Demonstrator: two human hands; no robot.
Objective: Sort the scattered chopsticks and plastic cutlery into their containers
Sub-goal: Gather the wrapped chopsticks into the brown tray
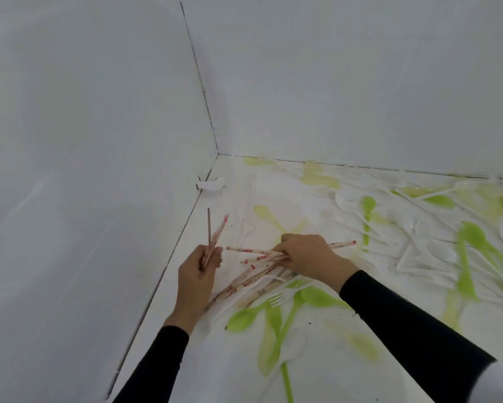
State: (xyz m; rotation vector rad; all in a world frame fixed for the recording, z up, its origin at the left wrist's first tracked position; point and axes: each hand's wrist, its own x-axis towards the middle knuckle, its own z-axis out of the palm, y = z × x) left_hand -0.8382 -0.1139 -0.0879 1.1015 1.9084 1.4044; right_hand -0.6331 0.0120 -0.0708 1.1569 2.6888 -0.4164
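Black sleeves (pixel 413 330), green spoons (pixel 273 338) — fork (pixel 277 300) beside chopsticks (pixel 244 282)

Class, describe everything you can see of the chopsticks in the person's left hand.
The chopsticks are thin sticks, seemingly wooden: one plain brown, another pale with red markings and a red tip. They point up and away, splaying apart above the left hand, whose curled fingers grip their lower ends, close to the left wall.

Two plain white walls (pixel 84 112) meet at a dark-seamed corner (pixel 203 91) (soft, even light).
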